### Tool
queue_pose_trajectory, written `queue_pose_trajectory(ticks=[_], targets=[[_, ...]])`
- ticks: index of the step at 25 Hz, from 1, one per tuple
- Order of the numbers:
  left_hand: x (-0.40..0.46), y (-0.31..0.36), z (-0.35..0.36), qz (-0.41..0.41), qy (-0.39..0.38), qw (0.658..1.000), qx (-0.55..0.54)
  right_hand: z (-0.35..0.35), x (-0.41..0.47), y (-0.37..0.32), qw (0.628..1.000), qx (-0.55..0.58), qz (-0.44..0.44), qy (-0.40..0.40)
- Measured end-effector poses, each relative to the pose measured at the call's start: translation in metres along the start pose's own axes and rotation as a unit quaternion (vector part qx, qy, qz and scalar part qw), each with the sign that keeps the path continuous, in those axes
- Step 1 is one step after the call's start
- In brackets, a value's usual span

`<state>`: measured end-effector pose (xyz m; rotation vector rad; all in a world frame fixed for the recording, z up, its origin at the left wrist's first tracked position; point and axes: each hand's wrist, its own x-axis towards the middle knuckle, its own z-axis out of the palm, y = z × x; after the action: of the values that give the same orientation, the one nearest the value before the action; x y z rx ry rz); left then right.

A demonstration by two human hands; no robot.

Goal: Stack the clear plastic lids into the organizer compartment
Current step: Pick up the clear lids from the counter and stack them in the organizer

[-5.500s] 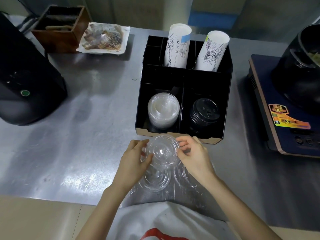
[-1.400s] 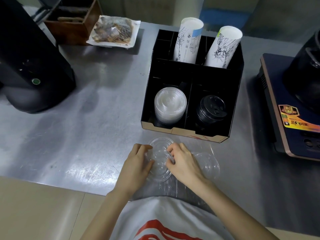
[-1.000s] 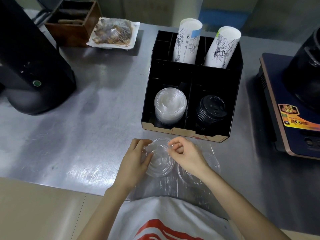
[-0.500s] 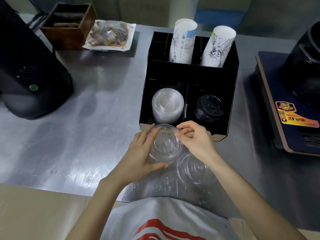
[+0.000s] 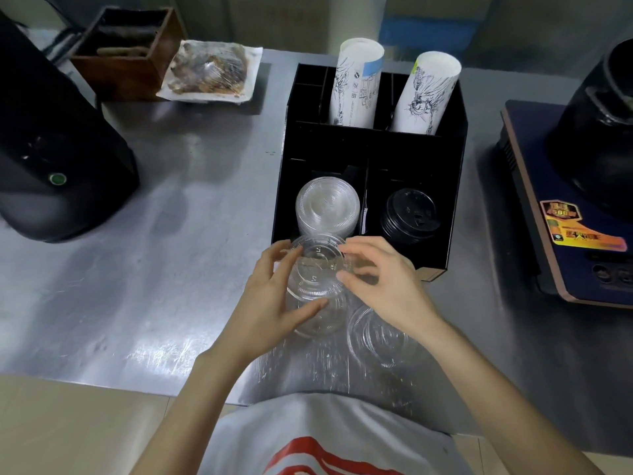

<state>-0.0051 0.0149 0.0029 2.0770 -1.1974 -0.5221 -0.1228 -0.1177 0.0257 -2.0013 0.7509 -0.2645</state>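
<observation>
A small stack of clear plastic lids is held above the table, just in front of the black organizer. My left hand cups the stack from the left with thumb below. My right hand pinches its right rim with the fingertips. In the organizer's front left compartment sits a stack of clear lids. More clear lids lie on the table: one under the held stack, another beneath my right wrist, on crinkled clear wrap.
Black lids fill the front right compartment; two paper cup sleeves stand in the back ones. A black machine stands left, an induction cooker with a black pot right. A wooden box and wrapped food tray sit far left.
Both hands lifted the clear lids off the table and carried them forward to the organizer's front edge. The lid under my right wrist stayed on the table.
</observation>
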Motion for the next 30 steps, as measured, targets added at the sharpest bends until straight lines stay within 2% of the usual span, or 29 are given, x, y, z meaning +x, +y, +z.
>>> queue_pose_trajectory(ticks=[7,30], targets=[[0.019,0.005,-0.010,-0.001,0.008,1.000,-0.014,-0.013,0.008,-0.003,0.993,-0.092,-0.046,-0.058],[0.099,0.003,-0.007,-0.008,-0.004,0.999,0.041,-0.020,0.072,0.007,0.988,-0.155,-0.028,0.001]])
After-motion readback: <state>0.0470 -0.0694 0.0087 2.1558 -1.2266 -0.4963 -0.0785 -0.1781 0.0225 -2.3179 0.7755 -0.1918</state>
